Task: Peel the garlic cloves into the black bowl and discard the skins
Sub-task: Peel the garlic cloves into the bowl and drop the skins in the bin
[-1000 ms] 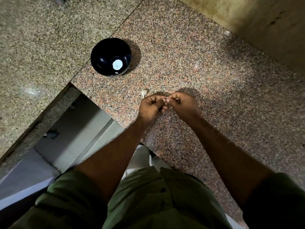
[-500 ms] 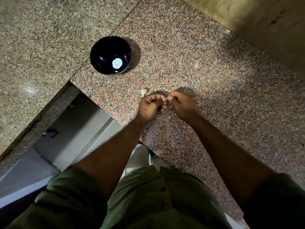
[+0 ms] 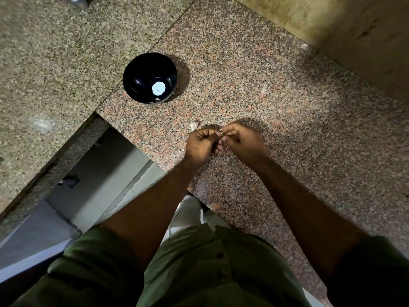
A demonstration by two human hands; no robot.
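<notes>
The garlic clove [image 3: 222, 134] is pinched between the two hands, held just above the granite tabletop [image 3: 276, 89] and on the near right side of the black bowl [image 3: 149, 78], which stands well apart from it. So little of the clove shows between the fingertips that its long axis cannot be told. Both hands meet at it; the left hand [image 3: 200, 145] lies on the bowl's side and is the nearer of the two to the bowl, so a drop into it would most likely fall to that hand.

The left hand's fingers [image 3: 215, 149] are curled in, thumb and forefinger closed on the clove. The right hand [image 3: 243, 144] is likewise curled, its fingertips nipping the clove or its skin from the other side; which of the two cannot be made out, since the hand is a little blurred.

A pale scrap, probably garlic skin [image 3: 194, 125], lies on the tabletop between the bowl and the left hand, just beside the knuckles. Inside the bowl a round white label [image 3: 158, 88] shows at the bottom, with a small pale bit [image 3: 157, 99] near its front wall, perhaps a peeled clove
</notes>
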